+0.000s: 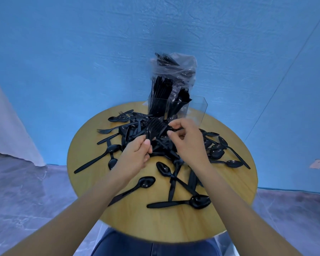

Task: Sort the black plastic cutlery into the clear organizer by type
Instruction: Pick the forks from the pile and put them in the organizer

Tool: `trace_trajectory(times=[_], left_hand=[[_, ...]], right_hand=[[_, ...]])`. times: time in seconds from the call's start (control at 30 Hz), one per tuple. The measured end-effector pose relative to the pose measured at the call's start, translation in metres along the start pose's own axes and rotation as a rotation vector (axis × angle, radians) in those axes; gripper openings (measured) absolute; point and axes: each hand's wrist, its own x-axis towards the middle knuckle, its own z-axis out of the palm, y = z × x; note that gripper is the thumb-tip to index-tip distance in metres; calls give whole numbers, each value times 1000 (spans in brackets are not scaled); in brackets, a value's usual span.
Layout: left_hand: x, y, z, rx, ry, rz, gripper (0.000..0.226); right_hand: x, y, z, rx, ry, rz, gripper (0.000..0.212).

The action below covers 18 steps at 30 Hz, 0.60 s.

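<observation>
Left hand (137, 154) gripping fanned bunch of black plastic forks (155, 129); right hand (185, 139) pinching it at three o'clock. Could spill if loosened.

Black plastic cutlery (166, 154) was heaped loosely across the table, with spoons scattered around the edges. A bunch of forks (155, 129) was held above it. Behind, the clear organizer (175, 108) was stood upright, 2 compartments filled.
</observation>
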Motion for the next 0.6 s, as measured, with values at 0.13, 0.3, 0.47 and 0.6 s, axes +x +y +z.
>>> trace_trajectory(times=[0.13, 0.3, 0.47, 0.6], left_hand=[[-15, -17, -25, 84, 157, 15, 33], [-30, -32, -41, 133, 229, 78, 32], [-34, -45, -42, 128, 290, 66, 27], [-35, -47, -43, 132, 317, 74, 27]], right_hand=[[-44, -2, 7, -93, -225, -38, 19], [-92, 0, 17, -358, -565, -124, 56], [-95, 9, 27, -567, -612, -261, 58], [-83, 21, 31, -593, -584, -283, 54]])
